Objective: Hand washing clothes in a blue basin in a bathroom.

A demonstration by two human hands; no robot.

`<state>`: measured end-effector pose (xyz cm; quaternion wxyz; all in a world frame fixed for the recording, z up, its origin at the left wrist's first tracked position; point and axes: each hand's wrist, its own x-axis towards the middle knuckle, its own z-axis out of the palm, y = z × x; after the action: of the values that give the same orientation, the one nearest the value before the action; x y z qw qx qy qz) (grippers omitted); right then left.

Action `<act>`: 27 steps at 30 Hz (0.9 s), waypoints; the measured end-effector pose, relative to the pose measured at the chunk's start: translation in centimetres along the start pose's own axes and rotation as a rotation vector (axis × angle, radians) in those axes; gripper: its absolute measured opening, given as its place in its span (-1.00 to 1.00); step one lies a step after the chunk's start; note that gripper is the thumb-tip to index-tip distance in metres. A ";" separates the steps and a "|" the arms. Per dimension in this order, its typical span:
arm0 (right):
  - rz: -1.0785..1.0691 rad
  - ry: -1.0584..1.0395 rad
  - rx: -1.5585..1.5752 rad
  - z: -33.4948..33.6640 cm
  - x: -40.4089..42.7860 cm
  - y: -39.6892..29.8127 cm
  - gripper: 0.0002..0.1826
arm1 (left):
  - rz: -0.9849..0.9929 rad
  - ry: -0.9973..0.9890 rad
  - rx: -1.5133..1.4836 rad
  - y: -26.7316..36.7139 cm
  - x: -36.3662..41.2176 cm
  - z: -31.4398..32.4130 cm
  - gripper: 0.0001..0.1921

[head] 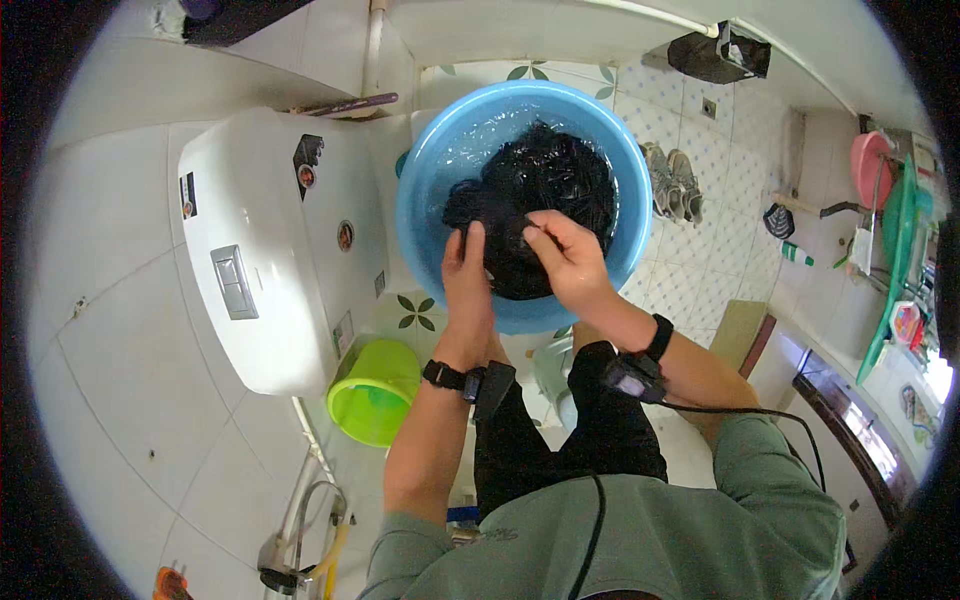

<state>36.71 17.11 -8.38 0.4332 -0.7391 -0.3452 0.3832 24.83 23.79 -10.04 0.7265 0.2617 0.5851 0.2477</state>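
A large light-blue plastic basin [427, 142] holds water and a wet, bunched black cloth [551, 176]. Both hands are over the near half of the basin. My left hand [469, 281] is at the cloth's left side, its thumb and fingers pinching dark fabric. My right hand [568, 259] has thumb and fingertips pinched together on another part of the cloth, to the right of my left hand. Part of the cloth hangs between and below the fingers. A small pale spot shows on the fabric near my left hand.
A white toilet cistern [255, 255] stands to the left, with a lime-green bucket [375, 394] beside it. Worn shoes [675, 184] rest on the tiled floor right of the basin. A black bag [718, 56] hangs at the upper right. A cable runs from my right wrist.
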 end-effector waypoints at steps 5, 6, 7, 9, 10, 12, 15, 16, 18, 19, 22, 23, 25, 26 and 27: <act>0.177 -0.023 0.457 -3.2 0.1 -5.9 -0.79 | 0.310 -0.171 0.206 -3.1 -0.1 -1.7 -0.77; 0.215 -0.003 0.652 -4.1 0.2 -7.3 -0.78 | 0.309 -0.171 0.195 -3.1 -0.4 -1.8 -0.77; 0.175 0.005 0.769 -5.1 0.4 -8.5 -0.74 | 0.295 -0.125 0.251 -3.0 -0.7 -1.9 -0.73; 0.125 0.003 0.879 -6.2 0.9 -11.1 -0.70 | 0.288 -0.076 0.295 -3.6 -1.1 -2.4 -0.69; 0.092 -0.013 0.754 -6.4 1.1 -12.4 -0.68 | 0.312 -0.118 0.641 -5.2 -1.1 -3.3 -0.64; 0.056 -0.026 0.620 -6.7 1.1 -13.2 -0.67 | 0.331 -0.164 0.980 -5.7 -1.8 -3.7 -0.59; 0.067 -0.005 0.463 -6.9 1.3 -13.2 -0.67 | 0.336 -0.381 1.159 -5.2 -2.5 -3.3 -0.49; 0.063 -0.009 0.527 -7.2 1.3 -13.5 -0.66 | 0.402 -0.305 1.122 -4.9 -2.5 -2.7 -0.42; 0.063 -0.020 0.601 -6.7 1.1 -13.6 -0.65 | 0.463 -0.221 1.093 -5.2 -2.1 -2.1 -0.36; 0.062 -0.020 0.662 -6.0 1.3 -13.1 -0.66 | 0.591 -0.211 1.091 -6.2 -1.0 -1.9 -0.27; 0.079 -0.008 0.723 -5.8 2.5 -12.4 -0.66 | 0.552 -0.271 1.126 -6.8 0.5 0.0 -0.07; 0.065 0.014 0.733 -6.1 3.0 -12.9 -0.66 | 0.546 -0.226 0.931 -6.6 0.6 0.3 -0.06; 0.037 0.003 0.833 -7.1 3.5 -15.1 -0.61 | 0.539 -0.174 0.739 -6.9 1.4 1.0 -0.05; 0.039 -0.008 0.845 -7.5 3.4 -16.2 -0.61 | 0.497 -0.080 0.613 -7.9 2.4 0.7 -0.10; 0.013 -0.063 0.877 -7.7 3.0 -17.3 -0.59 | 0.458 0.018 0.493 -8.8 3.1 -0.2 -0.14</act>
<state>41.74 23.44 9.05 0.6930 -0.4753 -0.1582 0.5184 25.67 19.36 -18.20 0.5619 0.5519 0.5597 0.2578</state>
